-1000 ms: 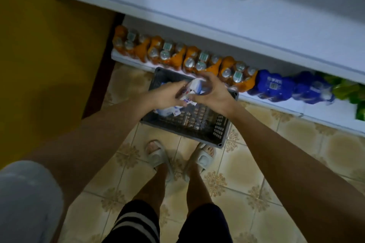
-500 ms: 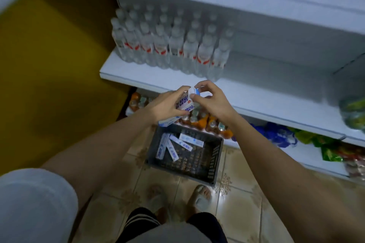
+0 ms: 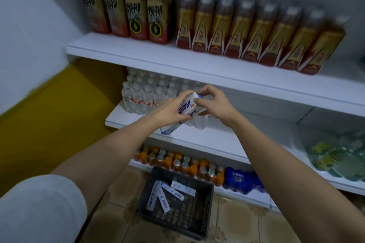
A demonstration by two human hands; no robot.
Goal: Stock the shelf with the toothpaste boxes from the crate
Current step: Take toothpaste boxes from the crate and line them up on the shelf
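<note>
a bundle of toothpaste boxes (image 3: 184,111) is held between both hands above the middle shelf (image 3: 217,138), long axis tilted, low end toward the person's left. the left hand (image 3: 170,109) grips its side; the right hand (image 3: 213,102) pinches the upper end. more boxes lie in the crate (image 3: 207,213) below.

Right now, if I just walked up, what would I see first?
First, two hands in the middle: the left hand and right hand hold a bunch of white toothpaste boxes in front of the water bottles. Above, a long row of red and gold drink bottles fills the top shelf. On the floor, a dark crate holds more boxes.
</note>
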